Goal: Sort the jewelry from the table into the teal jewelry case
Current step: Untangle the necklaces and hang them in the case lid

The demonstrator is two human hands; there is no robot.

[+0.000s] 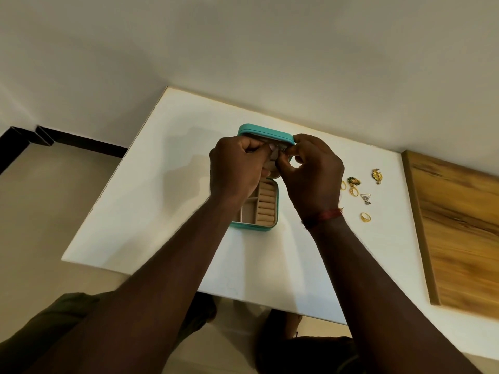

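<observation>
The teal jewelry case (266,129) lies open on the white table (151,190), its lid raised at the back and its beige tray with ring rolls (266,205) toward me. My left hand (237,168) and my right hand (313,171) meet above the case in front of the lid. Both pinch a small silvery piece of jewelry (280,149) between their fingertips; most of it is hidden. To the right of the case lie several loose pieces: a gold ring (365,217), a silver triangle earring (366,198), a green and gold pendant (354,181) and a gold flower earring (377,175).
A wooden board (459,225) lies along the table's right side. A pale wall stands just behind the table. The floor shows to the left, and the table's front edge is close to my body.
</observation>
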